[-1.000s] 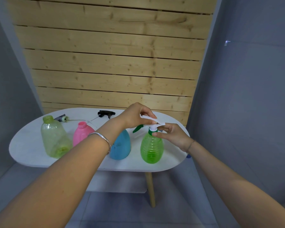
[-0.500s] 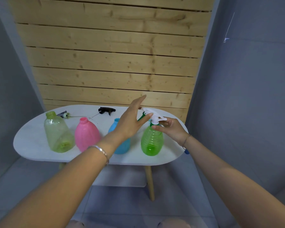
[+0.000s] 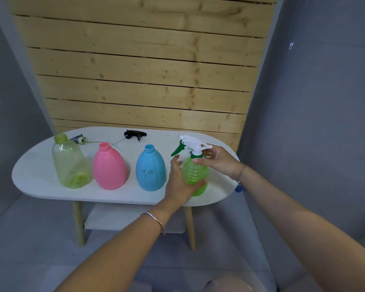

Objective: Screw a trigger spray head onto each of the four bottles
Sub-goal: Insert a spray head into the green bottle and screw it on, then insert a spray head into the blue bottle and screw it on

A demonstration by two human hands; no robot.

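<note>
Four bottles stand in a row on the white oval table: a pale yellow-green one, a pink one, a blue one, all with bare necks, and a bright green one at the right. A white spray head with a green trigger sits on the green bottle. My left hand wraps the green bottle's lower body. My right hand pinches the collar of that spray head at the neck. A black spray head and a grey one lie at the table's back.
A wooden slat wall stands behind the table, grey walls to both sides. A lower shelf hangs under the tabletop between wooden legs. A small blue object peeks out below my right wrist at the table's right edge.
My left hand let go of the spray head's top and dropped down to grasp the green bottle's body. My right hand stays at the collar. The camera moved back.
</note>
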